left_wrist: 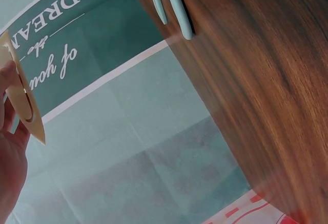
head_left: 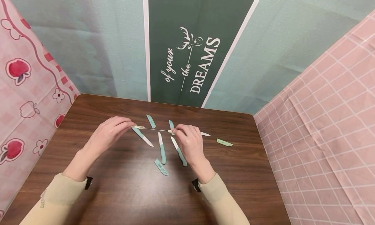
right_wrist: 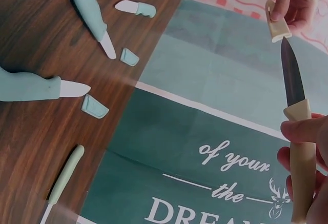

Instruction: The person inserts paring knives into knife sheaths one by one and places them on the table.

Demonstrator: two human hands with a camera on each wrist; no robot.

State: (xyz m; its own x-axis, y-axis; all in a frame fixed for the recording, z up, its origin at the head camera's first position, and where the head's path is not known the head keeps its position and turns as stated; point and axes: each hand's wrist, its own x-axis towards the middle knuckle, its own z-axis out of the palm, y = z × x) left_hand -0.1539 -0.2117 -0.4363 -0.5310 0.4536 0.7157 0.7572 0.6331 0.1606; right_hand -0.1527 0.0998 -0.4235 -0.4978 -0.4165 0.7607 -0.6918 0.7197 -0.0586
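Observation:
My left hand (head_left: 109,130) pinches a cream blade cover (right_wrist: 278,28) by its sides. In my right hand (head_left: 191,143) is a paring knife (right_wrist: 303,167), gripped by its cream handle, blade pointing left. The blade tip is right at the cover's mouth in the right wrist view, with most of the blade bare. Both are held up over the table. Beneath and around them lie teal-handled knives with white blades: one at left (head_left: 142,137), one in the middle (head_left: 162,148) and one near my right hand (head_left: 179,152).
Teal blade covers lie at the back (head_left: 150,121), beside my right hand (head_left: 171,123) and in front (head_left: 161,167). A light green cover (head_left: 224,142) is at right. A green-handled knife (right_wrist: 66,175) lies partly behind my right hand in the head view. Fabric curtains border the wooden table (head_left: 131,199).

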